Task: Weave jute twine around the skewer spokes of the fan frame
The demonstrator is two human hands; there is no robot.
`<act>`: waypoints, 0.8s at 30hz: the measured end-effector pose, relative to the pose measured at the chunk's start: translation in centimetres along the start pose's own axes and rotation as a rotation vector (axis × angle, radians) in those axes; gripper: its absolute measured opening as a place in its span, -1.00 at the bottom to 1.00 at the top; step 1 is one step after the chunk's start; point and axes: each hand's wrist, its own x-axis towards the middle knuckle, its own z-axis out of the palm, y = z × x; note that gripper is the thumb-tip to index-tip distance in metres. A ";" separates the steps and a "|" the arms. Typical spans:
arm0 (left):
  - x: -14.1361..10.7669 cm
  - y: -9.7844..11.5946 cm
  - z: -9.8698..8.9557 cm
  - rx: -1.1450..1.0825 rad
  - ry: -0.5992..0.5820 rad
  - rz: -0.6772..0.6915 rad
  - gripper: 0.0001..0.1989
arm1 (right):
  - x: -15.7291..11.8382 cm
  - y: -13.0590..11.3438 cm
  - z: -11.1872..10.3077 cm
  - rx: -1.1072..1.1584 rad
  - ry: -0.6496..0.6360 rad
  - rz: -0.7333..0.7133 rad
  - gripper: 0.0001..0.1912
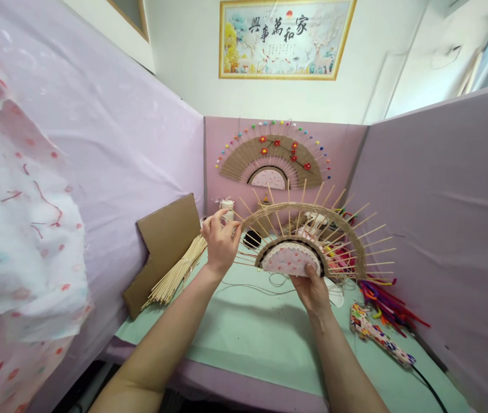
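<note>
A half-round fan frame is held up over the table, its thin wooden sticks spreading outward from a pink dotted fabric centre with a dark braided edge. Brown twine runs woven through the sticks in an arched band. My right hand grips the fabric centre from below, thumb on its front. At the band's left end, my left hand pinches the twine between thumb and fingers, beside the leftmost sticks. Loose twine trails on the table below the fan.
A bundle of wooden sticks leans by brown cardboard on the left. Right of the fan lie colourful pipe cleaners and a patterned, corded glue gun. A finished fan hangs on the pink back panel.
</note>
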 end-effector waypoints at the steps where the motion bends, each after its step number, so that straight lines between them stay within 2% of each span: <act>1: -0.2 -0.2 0.1 0.000 0.010 -0.001 -0.83 | 0.0 0.0 0.0 0.000 -0.001 -0.001 -0.57; 6: -1.2 -1.0 0.5 -0.017 0.065 -0.002 -0.87 | -0.2 0.0 0.1 -0.014 -0.025 0.009 -0.57; 11: -1.6 -1.2 0.1 -0.051 0.054 -0.004 -0.88 | -0.2 -0.2 0.4 -0.009 -0.033 0.005 -0.59; 16: -2.1 -1.5 -0.9 -0.127 0.092 -0.123 -0.85 | 0.1 -0.6 0.1 0.007 -0.014 -0.009 -0.64; 21: -2.6 -1.4 -0.8 -0.111 0.003 -0.155 -0.87 | 0.2 -0.7 0.1 0.070 0.057 -0.006 -0.56; 24: -2.6 -1.2 -0.4 -0.108 -0.006 -0.147 -0.88 | 0.1 -0.6 0.3 0.081 0.069 0.006 -0.55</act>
